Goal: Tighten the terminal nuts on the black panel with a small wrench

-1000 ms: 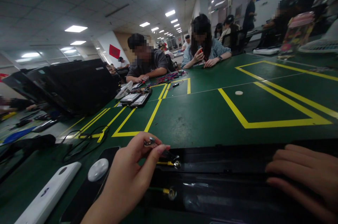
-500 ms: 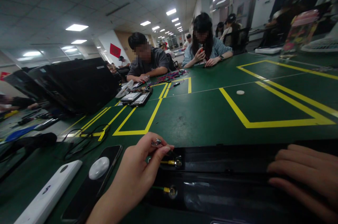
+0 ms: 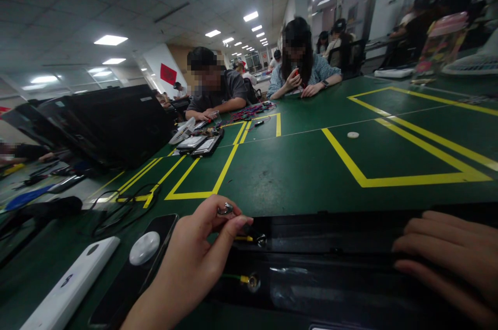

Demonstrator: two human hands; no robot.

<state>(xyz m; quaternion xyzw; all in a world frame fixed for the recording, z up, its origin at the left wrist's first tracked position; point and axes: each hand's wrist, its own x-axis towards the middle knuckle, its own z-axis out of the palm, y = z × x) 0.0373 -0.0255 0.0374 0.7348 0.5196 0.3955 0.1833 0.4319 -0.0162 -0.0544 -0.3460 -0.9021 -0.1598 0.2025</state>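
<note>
My left hand (image 3: 190, 262) pinches a small silver metal part (image 3: 224, 209) between thumb and forefinger, just above the left end of a long black panel (image 3: 330, 262). Under the fingertips a yellow-sleeved wire terminal (image 3: 251, 239) sits on the panel, and a second terminal (image 3: 249, 281) lies a little nearer to me. My right hand (image 3: 447, 260) lies flat on the panel's right part, fingers stretched out and together, holding nothing.
A black phone (image 3: 136, 267), a white round puck (image 3: 144, 248) and a white rectangular device (image 3: 70, 286) lie left of my hand on the green table (image 3: 295, 164) with yellow tape lines. Black cables (image 3: 124, 208), black cases (image 3: 105, 122) and two seated people (image 3: 218, 86) are further back.
My left hand's pinch has shifted slightly over the upper terminal, turning the silver part a little. My right hand has stayed flat on the panel.
</note>
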